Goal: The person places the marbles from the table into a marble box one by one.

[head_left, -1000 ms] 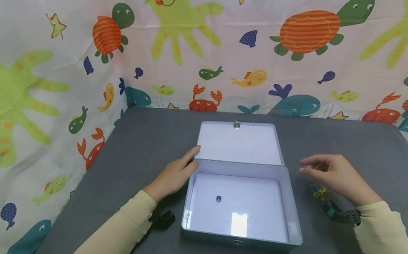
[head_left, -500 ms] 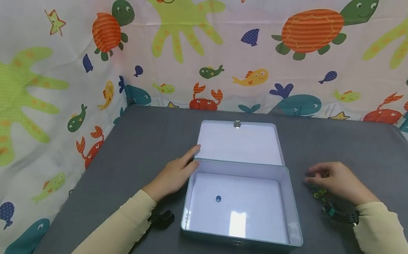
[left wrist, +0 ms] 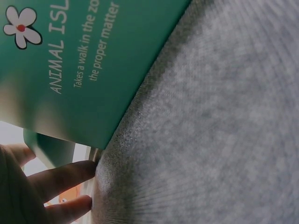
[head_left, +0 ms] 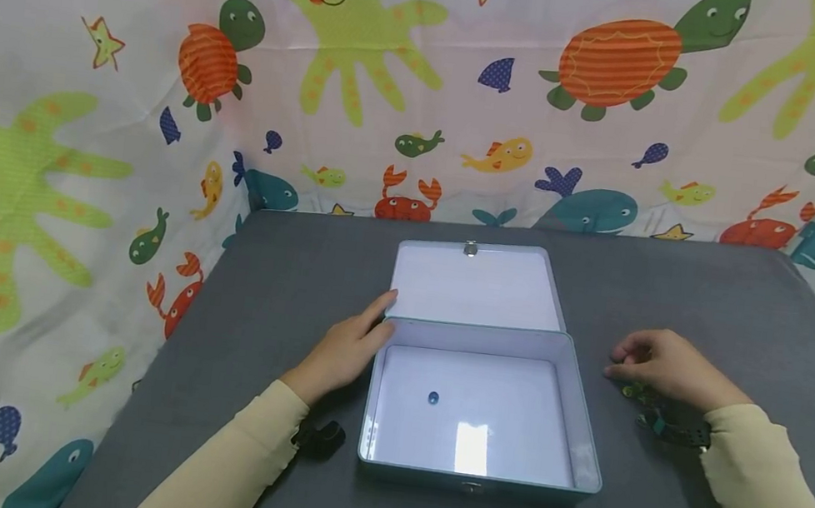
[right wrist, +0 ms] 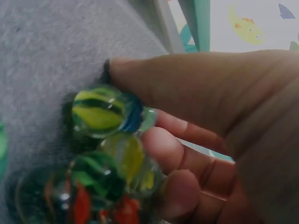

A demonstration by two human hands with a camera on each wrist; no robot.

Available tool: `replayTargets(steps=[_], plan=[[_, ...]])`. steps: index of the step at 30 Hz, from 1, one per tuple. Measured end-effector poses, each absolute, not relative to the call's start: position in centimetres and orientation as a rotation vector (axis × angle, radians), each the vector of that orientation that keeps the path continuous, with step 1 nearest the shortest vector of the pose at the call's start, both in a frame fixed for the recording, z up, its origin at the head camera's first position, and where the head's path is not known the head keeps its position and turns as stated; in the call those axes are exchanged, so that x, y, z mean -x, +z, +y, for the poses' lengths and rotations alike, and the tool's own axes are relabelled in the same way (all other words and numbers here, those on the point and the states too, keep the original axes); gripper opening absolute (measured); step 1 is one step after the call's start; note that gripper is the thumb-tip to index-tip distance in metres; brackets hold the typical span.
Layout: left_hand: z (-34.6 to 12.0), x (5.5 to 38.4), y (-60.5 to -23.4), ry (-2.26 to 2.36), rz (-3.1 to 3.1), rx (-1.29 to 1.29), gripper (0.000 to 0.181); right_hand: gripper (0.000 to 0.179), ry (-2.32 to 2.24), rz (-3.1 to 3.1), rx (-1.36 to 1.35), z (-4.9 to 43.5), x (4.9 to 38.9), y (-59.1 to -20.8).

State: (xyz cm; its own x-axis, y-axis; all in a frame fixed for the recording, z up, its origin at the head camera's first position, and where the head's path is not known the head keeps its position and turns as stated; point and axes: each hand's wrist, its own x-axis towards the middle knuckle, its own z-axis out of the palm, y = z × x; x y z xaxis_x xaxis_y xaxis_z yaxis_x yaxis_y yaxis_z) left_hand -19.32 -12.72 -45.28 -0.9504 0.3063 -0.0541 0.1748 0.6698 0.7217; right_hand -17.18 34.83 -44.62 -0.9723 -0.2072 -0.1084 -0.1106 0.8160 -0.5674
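Observation:
A green tin box (head_left: 475,484) with a white inside lies with its lid (head_left: 479,287) folded back. One blue marble (head_left: 433,398) sits on its floor. My left hand (head_left: 345,354) rests at the box's left side near the hinge, fingers extended against lid and box; its fingers (left wrist: 65,179) show beside the printed green wall (left wrist: 93,70). To the right of the box, my right hand (head_left: 666,369) is low over several glass marbles (head_left: 637,392). Its thumb and curled fingers surround a blue marble (right wrist: 133,112) behind a yellow-green marble (right wrist: 99,111); whether they grip it is unclear.
A dark grey cloth (head_left: 314,277) covers the table. Printed fabric (head_left: 409,103) with sea animals hangs behind and at the sides. More marbles, among them an orange-streaked one (right wrist: 51,196), lie close below the right hand. Dark wrist straps (head_left: 681,432) sit at both sleeves.
My right hand has come down and slightly toward me onto the marbles, its fingers more curled. The left hand, the box and the blue marble inside stay where they were.

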Motion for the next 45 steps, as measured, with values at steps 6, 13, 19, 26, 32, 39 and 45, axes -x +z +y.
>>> replayTargets(steps=[6, 13, 19, 26, 32, 39, 45], plan=[[-12.7, 19.3, -45.4, 1.131, 2.721, -0.405, 0.059, 0.028, -0.83, 2.828, 0.242, 34.9, 16.9, -44.5], [-12.8, 19.5, -45.3, 1.13, 2.723, -0.406, 0.06, 0.026, -0.82, 2.837, 0.214, 34.7, 16.7, -43.9], [-12.8, 19.6, -45.1, 1.128, 2.719, -0.422, 0.06, 0.025, -0.822, 2.853, 0.223, 34.6, 16.7, -43.7], [-12.9, 19.5, -45.1, 1.126, 2.719, -0.425, 0.06, 0.023, -0.833, 2.869, 0.218, 34.5, 16.7, -43.6], [-12.9, 19.5, -45.3, 1.124, 2.722, -0.428, 0.06, 0.025, -0.854, 2.883, 0.218, 34.3, 16.6, -43.4], [-12.9, 19.4, -45.4, 1.124, 2.726, -0.409, 0.059, 0.027, -0.886, 2.927, 0.19, 33.9, 16.5, -43.0], [-12.8, 19.5, -45.5, 1.123, 2.724, -0.411, 0.06, 0.031, -0.926, 2.984, 0.167, 33.1, 16.1, -41.9]])
